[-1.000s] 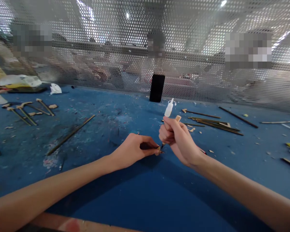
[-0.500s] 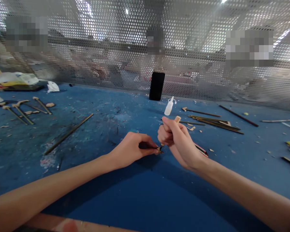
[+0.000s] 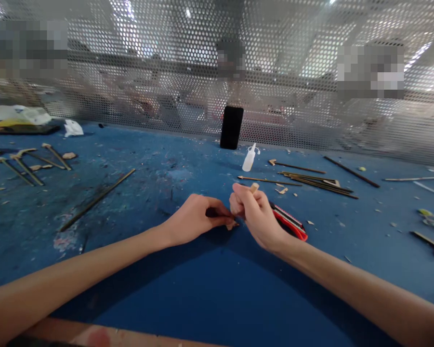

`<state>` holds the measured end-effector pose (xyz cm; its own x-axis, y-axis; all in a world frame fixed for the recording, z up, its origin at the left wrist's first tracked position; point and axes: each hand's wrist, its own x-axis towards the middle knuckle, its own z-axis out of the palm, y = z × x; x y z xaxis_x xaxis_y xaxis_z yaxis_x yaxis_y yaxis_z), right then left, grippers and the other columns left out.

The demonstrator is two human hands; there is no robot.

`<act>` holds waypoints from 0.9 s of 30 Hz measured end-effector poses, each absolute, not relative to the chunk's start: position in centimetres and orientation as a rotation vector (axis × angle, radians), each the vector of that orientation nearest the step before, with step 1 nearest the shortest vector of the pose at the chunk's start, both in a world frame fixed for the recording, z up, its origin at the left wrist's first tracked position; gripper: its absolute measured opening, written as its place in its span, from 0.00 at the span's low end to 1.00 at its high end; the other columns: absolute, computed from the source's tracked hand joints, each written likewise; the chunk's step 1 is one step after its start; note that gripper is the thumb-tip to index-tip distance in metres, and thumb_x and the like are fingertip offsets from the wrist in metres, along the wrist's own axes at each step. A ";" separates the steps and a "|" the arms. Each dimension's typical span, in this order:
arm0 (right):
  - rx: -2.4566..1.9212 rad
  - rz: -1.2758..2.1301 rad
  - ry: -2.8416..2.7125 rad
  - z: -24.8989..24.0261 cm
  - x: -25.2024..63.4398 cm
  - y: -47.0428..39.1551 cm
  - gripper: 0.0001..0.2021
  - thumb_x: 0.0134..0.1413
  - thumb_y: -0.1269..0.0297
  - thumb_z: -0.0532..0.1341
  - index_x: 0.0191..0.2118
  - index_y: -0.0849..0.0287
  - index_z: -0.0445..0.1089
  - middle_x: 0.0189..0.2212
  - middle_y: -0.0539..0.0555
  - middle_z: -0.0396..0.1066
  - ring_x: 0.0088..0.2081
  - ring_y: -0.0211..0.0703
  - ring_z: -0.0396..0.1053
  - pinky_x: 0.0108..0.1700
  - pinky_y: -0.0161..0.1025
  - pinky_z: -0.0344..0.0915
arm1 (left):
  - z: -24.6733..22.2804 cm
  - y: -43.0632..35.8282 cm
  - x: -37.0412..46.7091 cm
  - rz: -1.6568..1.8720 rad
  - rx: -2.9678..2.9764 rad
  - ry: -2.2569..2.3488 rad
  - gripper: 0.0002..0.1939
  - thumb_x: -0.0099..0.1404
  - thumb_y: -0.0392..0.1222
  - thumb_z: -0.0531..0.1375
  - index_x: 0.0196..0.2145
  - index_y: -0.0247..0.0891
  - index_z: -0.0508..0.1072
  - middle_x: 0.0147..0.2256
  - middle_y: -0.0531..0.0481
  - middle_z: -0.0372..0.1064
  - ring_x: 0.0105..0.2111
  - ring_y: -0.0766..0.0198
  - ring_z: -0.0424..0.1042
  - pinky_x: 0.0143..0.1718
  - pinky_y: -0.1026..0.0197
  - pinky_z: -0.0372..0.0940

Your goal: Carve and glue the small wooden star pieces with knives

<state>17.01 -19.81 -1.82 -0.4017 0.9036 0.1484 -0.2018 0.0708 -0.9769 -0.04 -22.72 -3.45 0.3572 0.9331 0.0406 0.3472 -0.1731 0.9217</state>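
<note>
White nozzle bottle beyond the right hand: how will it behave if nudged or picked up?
The bottle would probably tip if pushed near its top: it stands tall on a small base. Its translucent, plastic-looking wall suggests it's light and may give under a squeeze. The rounded-looking body could roll if it falls onto the table.

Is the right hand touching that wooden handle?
Touching. The head view shows the right hand curled around the wooden handle, its end poking out above.

Within the right fingers [image 3: 237, 203], an apparently wooden handle [image 3: 254, 187]; beyond them, a translucent plastic bottle [image 3: 249, 160] and perforated metal screen [image 3: 188, 103].
</note>
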 end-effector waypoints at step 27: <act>-0.865 1.242 -1.766 2.3 19.1 -17.6 0.26 0.68 0.52 0.59 0.22 0.55 0.51 0.21 0.44 0.49 0.24 0.35 0.47 0.27 0.38 0.48 | -3.2 -23.0 -1.4 0.845 1.741 1.145 0.07 0.63 0.40 0.70 0.38 0.39 0.77 0.35 0.56 0.79 0.34 0.67 0.76 0.37 0.66 0.67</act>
<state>19.11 -17.60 2.26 -0.4524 0.8647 0.2185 0.0867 0.2864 -0.9542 -1.35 -22.99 -3.23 0.3484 0.9342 0.0772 0.3488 -0.2056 0.9143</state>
